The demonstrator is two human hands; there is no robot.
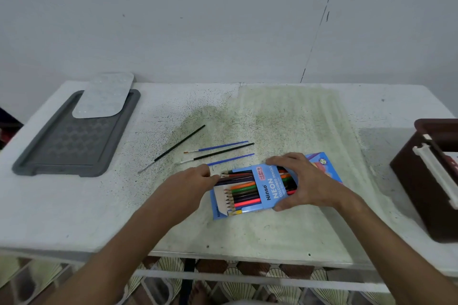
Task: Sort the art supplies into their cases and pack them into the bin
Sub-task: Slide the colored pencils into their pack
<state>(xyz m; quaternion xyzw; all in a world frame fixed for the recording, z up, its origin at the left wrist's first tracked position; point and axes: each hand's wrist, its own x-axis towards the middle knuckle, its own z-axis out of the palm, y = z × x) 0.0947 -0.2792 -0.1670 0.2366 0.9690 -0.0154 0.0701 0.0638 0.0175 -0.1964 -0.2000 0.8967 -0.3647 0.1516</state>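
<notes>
Right now the right hand holds the blue pencil box flat on the table so it cannot slide, while the left hand pinches some coloured pencils to push them in, paintbrushes waiting nearby, brown bin far right.

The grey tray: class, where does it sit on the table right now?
In the head view, the grey tray lies at the table's far left, left of the brushes, with a pale lid overlapping its far end.

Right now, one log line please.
left hand: pinching pencil | right hand: holding pencil box | four brushes loose | bin right
</notes>
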